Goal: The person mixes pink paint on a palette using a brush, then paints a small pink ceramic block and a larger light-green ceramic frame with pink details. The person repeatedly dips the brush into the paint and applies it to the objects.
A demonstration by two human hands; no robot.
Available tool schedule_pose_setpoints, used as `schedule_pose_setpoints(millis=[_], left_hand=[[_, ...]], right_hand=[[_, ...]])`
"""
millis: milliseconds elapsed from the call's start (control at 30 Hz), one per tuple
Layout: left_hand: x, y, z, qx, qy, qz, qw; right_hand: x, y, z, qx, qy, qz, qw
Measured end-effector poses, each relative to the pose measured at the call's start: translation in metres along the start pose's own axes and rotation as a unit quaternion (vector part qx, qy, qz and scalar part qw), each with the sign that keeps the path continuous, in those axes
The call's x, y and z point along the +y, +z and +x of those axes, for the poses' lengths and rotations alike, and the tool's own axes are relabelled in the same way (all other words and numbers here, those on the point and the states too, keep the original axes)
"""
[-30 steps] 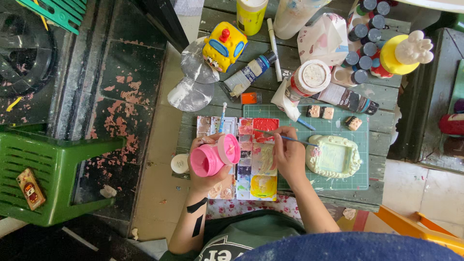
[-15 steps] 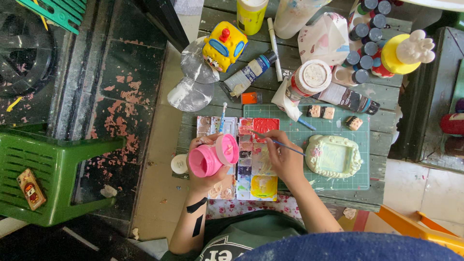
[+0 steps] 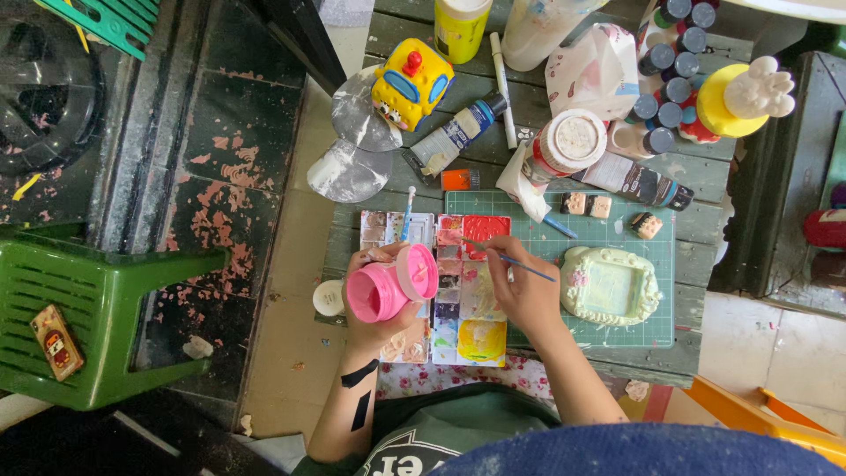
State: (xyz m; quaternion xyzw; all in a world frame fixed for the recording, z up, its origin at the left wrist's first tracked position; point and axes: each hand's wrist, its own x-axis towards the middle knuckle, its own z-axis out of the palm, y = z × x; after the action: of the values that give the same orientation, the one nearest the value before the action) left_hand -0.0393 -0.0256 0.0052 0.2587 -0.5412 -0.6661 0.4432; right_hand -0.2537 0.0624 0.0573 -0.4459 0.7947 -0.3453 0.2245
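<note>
My left hand (image 3: 374, 317) grips a pink paint jar (image 3: 388, 286), tilted over the left part of a square paint palette (image 3: 467, 330) with many coloured wells. My right hand (image 3: 527, 291) holds a thin blue-handled brush (image 3: 511, 258), its tip at the palette's red wells near the top. Right of that hand lies a pale green and cream frame-shaped plaster piece (image 3: 610, 286) on a green cutting mat (image 3: 656, 256).
Paint bottles (image 3: 670, 53), a white-lidded jar (image 3: 568, 141), a paint tube (image 3: 454, 137), a white marker (image 3: 502, 75) and a yellow toy bus (image 3: 412, 84) crowd the far part of the wooden table (image 3: 696, 220). A green plastic stool (image 3: 97, 317) stands at left.
The brush tip has shifted slightly over the red wells. The pink jar stays tilted in my left hand.
</note>
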Motion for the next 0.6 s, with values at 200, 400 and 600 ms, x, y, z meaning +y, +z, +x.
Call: schedule_pose_setpoints(millis=[200, 400, 600], left_hand=[[0.0, 0.0, 0.0, 0.001, 0.002, 0.013, 1.0], [0.0, 0.0, 0.001, -0.003, 0.001, -0.007, 1.0], [0.001, 0.0, 0.0, -0.004, -0.004, -0.008, 1.0]], right_hand=[[-0.004, -0.005, 0.004, -0.019, 0.03, 0.035, 0.999], [-0.007, -0.009, 0.009, -0.015, 0.022, 0.034, 0.999], [0.001, -0.012, 0.018, -0.015, -0.085, -0.051, 0.995]])
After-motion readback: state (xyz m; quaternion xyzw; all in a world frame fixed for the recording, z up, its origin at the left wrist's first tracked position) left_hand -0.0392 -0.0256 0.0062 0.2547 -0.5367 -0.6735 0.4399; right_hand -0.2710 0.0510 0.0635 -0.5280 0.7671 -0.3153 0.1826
